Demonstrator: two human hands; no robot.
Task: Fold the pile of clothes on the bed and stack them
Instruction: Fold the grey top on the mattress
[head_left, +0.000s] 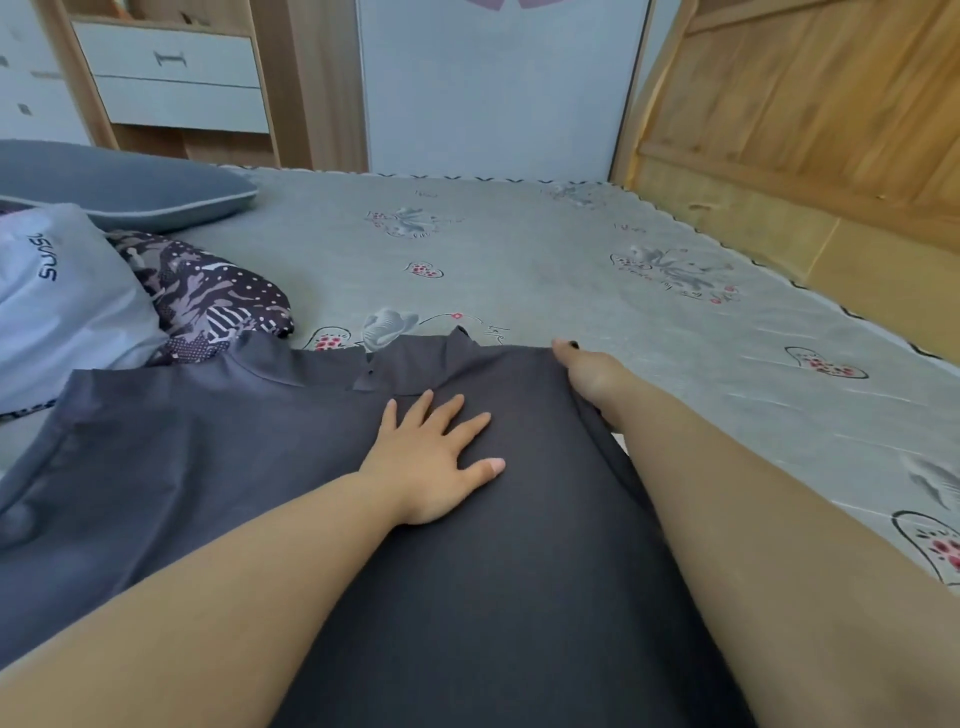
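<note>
A dark grey shirt is lying spread across the near part of the bed, filling the picture from 6 o'clock up to the centre, its collar pointing toward 12 o'clock. The left hand is resting flat on the shirt just below the collar, its grip apart, fingers straight and fanned out, pressing the cloth down. The right hand is sitting at the shirt's right edge, toward 2 o'clock from the left hand, its grip clamped on the fabric's upper right corner, thumb on top and the fingers tucked under the cloth. At 9 o'clock a pale blue garment with dark lettering is lying over a dark patterned garment, both touching the shirt's far left edge. A grey pillow is lying beyond them at 10 o'clock.
</note>
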